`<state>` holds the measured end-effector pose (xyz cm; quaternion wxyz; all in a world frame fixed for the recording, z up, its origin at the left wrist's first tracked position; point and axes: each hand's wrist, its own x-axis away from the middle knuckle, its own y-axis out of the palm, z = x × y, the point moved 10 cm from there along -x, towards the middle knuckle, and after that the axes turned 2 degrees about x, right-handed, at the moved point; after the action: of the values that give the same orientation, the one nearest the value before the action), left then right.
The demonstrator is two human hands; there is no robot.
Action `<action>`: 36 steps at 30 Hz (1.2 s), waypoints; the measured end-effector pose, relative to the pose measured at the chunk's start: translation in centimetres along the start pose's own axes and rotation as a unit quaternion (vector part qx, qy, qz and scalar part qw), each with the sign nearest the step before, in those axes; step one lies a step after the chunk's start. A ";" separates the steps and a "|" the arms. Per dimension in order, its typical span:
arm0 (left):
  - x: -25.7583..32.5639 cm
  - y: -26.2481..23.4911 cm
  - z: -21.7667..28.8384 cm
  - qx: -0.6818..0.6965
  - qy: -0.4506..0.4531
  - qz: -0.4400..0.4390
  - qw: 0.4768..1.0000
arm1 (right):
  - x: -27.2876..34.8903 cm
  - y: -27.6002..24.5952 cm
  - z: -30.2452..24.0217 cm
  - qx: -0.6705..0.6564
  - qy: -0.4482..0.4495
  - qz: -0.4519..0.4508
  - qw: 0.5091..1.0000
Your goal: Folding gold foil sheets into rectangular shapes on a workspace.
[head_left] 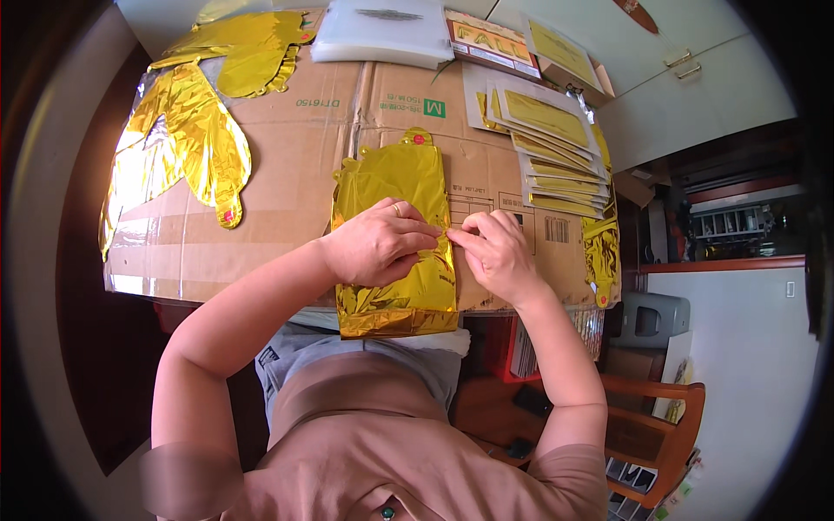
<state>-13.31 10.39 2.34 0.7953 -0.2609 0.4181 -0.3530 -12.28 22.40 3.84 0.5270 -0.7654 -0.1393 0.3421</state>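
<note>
A gold foil balloon (391, 187), folded into a long rectangle, lies on the cardboard in front of me. Its near end hangs slightly over the cardboard's front edge, and a red dot marks the tab at its far end. My left hand (382, 243) rests across the middle of the foil, fingers curled and pinching near its right edge. Just to the right, my right hand (495, 256) is closed in a pinch at that same edge, its fingertips nearly meeting the left ones. The exact fold between the fingertips is too small to make out.
Flat cardboard (287, 174) covers the table. Unfolded gold foil balloons (187, 130) lie at the left. Clear plastic sleeves (382, 33) are stacked at the back, beside a printed box (491, 43). Packed gold foil pieces (552, 130) overlap at the right. A wooden chair (686, 417) stands lower right.
</note>
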 end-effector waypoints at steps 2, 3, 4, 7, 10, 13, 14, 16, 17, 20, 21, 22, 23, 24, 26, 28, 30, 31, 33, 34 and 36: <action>0.0 0.0 0.0 0.004 -0.002 0.000 1.000 | -0.2 -0.1 -0.7 0.026 -0.031 -0.014 0.999; 0.0 -0.1 0.0 0.006 -0.002 0.000 1.000 | -0.2 -0.1 -0.7 0.029 -0.039 -0.018 0.999; 0.0 -0.1 -0.1 0.011 -0.003 0.001 1.000 | -0.3 0.0 -0.8 0.033 -0.047 -0.021 0.998; 0.0 -0.4 -0.4 0.041 -0.012 0.017 0.999 | -0.3 0.2 -0.9 0.039 -0.058 -0.028 0.997; 0.1 -2.3 -0.5 0.080 -0.038 0.076 0.993 | -0.3 0.2 -1.0 0.041 -0.057 -0.030 0.997; 0.7 -6.8 0.4 0.024 -0.054 0.162 0.985 | -0.3 0.0 -1.1 0.036 -0.052 -0.027 0.998; 1.2 -8.6 0.5 0.013 -0.053 0.204 0.977 | -0.3 -0.1 -1.0 0.033 -0.049 -0.026 0.998; 3.4 -10.9 1.0 -0.059 -0.070 0.187 0.978 | -0.4 -0.1 -1.2 0.030 -0.050 -0.025 0.998; 4.7 -11.4 1.2 -0.079 -0.075 0.188 0.976 | -0.3 -0.2 -1.2 0.030 -0.049 -0.025 0.998; 8.9 -10.6 1.2 -0.116 -0.124 0.132 0.977 | -0.4 -0.1 -1.4 0.017 -0.045 -0.033 0.998; 9.5 -10.0 1.6 -0.119 -0.119 0.114 0.979 | -0.5 -0.2 -1.5 0.015 -0.047 -0.035 0.998; 9.8 -9.3 1.9 -0.121 -0.113 0.109 0.980 | -0.5 -0.2 -1.5 0.012 -0.048 -0.036 0.998; 9.8 -8.5 2.1 -0.123 -0.106 0.104 0.981 | -0.4 0.0 -1.5 0.012 -0.049 -0.040 0.998; 9.4 -7.9 2.3 -0.122 -0.097 0.101 0.983 | -0.3 0.0 -1.4 0.018 -0.050 -0.043 0.998; 9.0 -7.4 2.4 -0.144 -0.093 0.075 0.982 | -0.2 0.0 -1.4 0.030 -0.049 -0.050 0.997; 8.9 -7.0 2.2 -0.157 -0.082 0.066 0.982 | -0.2 0.0 -1.4 0.032 -0.049 -0.056 0.997; 8.9 -6.8 2.3 -0.162 -0.081 0.062 0.982 | -0.2 0.0 -1.4 0.029 -0.042 -0.059 0.997; 9.0 -6.7 2.3 -0.164 -0.080 0.059 0.981 | -0.2 0.0 -1.3 0.026 -0.036 -0.059 0.997; 9.2 -6.9 2.0 -0.149 -0.091 0.065 0.983 | -0.3 -0.1 -0.9 -0.003 -0.009 -0.049 0.999; 9.2 -7.0 1.9 -0.142 -0.096 0.068 0.983 | -0.4 -0.2 -0.6 -0.028 0.011 -0.039 0.999; 9.4 -7.2 0.7 -0.104 -0.144 0.078 0.981 | -0.5 -0.1 0.2 -0.077 0.048 -0.017 0.996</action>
<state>-11.45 -1.29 3.32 0.8410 -0.3567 0.3525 -0.2031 -12.74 22.29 4.09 0.4782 -0.8170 -0.1524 0.2839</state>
